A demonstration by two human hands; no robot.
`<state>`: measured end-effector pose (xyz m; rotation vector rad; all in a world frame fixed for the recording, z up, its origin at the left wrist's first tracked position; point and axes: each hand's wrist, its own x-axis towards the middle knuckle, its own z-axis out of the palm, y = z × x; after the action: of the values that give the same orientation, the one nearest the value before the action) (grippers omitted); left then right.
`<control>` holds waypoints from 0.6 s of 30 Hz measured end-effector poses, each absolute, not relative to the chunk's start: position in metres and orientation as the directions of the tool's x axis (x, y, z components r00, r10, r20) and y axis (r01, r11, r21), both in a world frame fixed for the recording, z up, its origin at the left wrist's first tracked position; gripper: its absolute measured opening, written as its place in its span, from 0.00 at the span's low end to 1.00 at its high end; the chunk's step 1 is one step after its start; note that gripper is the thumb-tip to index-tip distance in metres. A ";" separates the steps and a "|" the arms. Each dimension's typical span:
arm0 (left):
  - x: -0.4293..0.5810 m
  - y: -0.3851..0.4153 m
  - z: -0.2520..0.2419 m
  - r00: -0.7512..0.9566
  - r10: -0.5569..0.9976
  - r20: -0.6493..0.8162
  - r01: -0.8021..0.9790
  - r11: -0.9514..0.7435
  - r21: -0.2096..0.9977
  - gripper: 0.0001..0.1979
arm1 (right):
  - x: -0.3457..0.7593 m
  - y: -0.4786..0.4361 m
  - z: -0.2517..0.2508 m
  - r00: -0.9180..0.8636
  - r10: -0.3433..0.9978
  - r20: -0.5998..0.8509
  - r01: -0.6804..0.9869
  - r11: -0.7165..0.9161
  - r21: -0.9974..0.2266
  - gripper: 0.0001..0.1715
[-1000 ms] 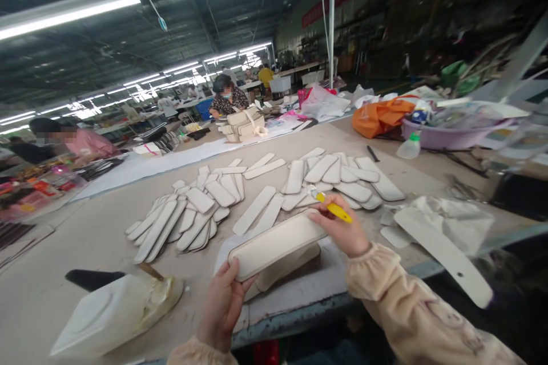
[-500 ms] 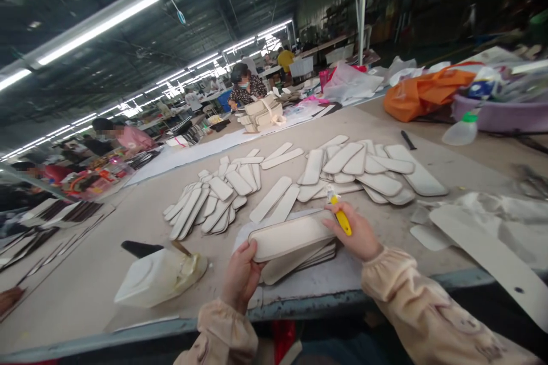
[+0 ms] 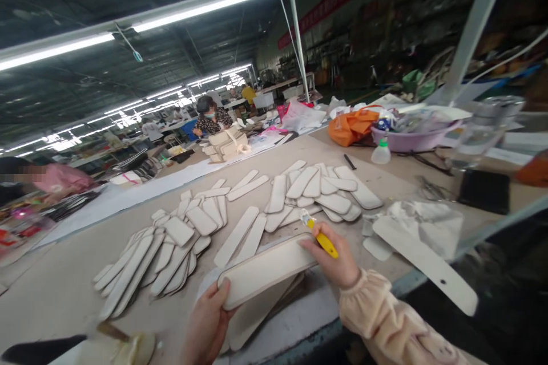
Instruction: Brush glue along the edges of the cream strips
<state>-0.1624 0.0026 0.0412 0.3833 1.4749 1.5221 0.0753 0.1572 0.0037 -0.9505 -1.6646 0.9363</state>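
Observation:
My left hand (image 3: 205, 325) grips the near end of a long cream padded strip (image 3: 265, 268), held tilted above a small stack of similar strips (image 3: 252, 313) at the table's front edge. My right hand (image 3: 334, 259) pinches the strip's far end while also holding a yellow-handled brush (image 3: 319, 235), its tip pointing away from me. Both hands are closed. Many more cream strips (image 3: 188, 234) lie fanned out across the brown table (image 3: 64, 285) beyond my hands.
A glue tub with a brush (image 3: 128, 345) sits at the lower left. At the right lie a white cut sheet (image 3: 428, 262), crumpled paper, a purple basin (image 3: 415, 138), a small bottle (image 3: 381, 153) and an orange bag (image 3: 353, 125). Other people work at tables behind.
The view swung sideways and back; the glue tub now sits at the bottom left edge. Both hands keep hold of the strip, which is raised slightly more off the stack.

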 end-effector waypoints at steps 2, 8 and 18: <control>-0.165 0.009 0.043 -0.481 0.792 -0.376 -0.418 0.169 0.893 0.14 | 0.078 0.163 0.002 -0.201 0.914 0.353 0.202 0.391 -0.898 0.17; -0.184 0.026 0.063 -0.398 0.847 -0.352 -0.390 0.191 0.901 0.11 | 0.091 0.177 -0.002 -0.229 0.939 0.258 0.126 0.291 -0.948 0.16; -0.159 0.182 0.094 -0.459 0.878 -0.137 -0.253 0.018 0.967 0.09 | 0.125 0.193 0.023 0.155 0.892 0.424 -0.055 0.436 -0.898 0.14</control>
<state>-0.1594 0.1823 0.0942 0.6897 1.3964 1.5981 0.1253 0.1929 0.0235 -0.8803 -1.2247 0.8222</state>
